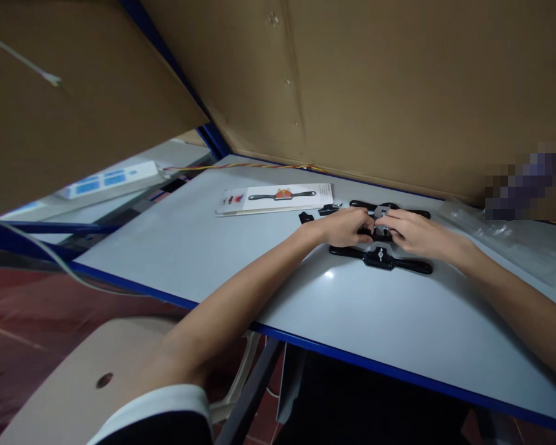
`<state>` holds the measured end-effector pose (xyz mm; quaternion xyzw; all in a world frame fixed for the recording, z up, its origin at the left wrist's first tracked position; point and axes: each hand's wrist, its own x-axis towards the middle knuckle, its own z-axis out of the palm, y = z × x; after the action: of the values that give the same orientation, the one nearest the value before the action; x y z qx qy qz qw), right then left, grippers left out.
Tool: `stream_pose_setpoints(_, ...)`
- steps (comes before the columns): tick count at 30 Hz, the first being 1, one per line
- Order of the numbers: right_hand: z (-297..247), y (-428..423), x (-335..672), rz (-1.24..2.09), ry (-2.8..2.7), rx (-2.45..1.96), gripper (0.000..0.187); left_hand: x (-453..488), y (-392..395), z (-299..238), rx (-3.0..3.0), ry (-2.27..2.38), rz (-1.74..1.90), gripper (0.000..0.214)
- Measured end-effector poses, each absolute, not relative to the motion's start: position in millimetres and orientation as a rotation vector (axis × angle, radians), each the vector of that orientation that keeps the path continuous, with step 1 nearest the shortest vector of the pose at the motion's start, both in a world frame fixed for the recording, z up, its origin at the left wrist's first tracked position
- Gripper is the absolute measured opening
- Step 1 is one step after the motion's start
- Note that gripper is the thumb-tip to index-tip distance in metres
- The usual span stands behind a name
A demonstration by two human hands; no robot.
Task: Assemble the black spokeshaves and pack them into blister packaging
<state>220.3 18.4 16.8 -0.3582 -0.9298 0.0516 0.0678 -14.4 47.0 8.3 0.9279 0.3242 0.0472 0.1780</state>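
Several black spokeshaves lie close together on the right half of the table. My left hand (pixel 349 227) is closed, its fingers wrapped on the left part of the middle spokeshave (pixel 380 237). From the other side my right hand (pixel 412 233) pinches at the same tool's centre, by a silvery metal blade (pixel 382 214). My fingers cover much of that tool. Nearer to me rests another spokeshave (pixel 380 256) with a bright screw at its centre. One more spokeshave (pixel 366 204) shows just beyond my hands. Left of my left hand are two small black parts, a clamp piece (pixel 306 217) and another (pixel 330 209).
A printed card package (pixel 278 199) with a spokeshave picture lies at the back. Clear plastic packaging (pixel 505 241) is at the right. A white power strip (pixel 113 179) sits beyond the left edge. Cardboard walls (pixel 375 93) enclose the back; a stool (pixel 97 377) stands below.
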Motion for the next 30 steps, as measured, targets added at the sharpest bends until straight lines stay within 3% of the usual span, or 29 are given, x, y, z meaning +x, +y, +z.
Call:
stream_pose_setpoints(4,17.1,18.3,217.5,0.161,-2.787,-1.104,0.016,-14.3,46.5,7.1,2.628,0.908,0.129,0.024)
stream_pose_setpoints(11,15.3,22.9,221.4,0.06,-2.818,-1.029,0.034,-15.0,46.3,6.6,2.646,0.911,0.152,0.023)
stream_pose_setpoints(15,21.2,18.2,217.4,0.14,-2.781,-1.192,0.017,-15.2,46.0,7.5,2.637,0.903,0.143,0.024)
stream_pose_setpoints(20,25.9,13.3,213.2,0.313,-2.768,-1.241,0.024,-14.2,44.0,9.2,2.635,0.915,0.129,0.026)
stream_pose_setpoints(30,41.0,19.9,223.5,0.272,-2.498,-1.187,0.014,-15.9,42.5,13.2,2.591,0.875,0.304,0.024)
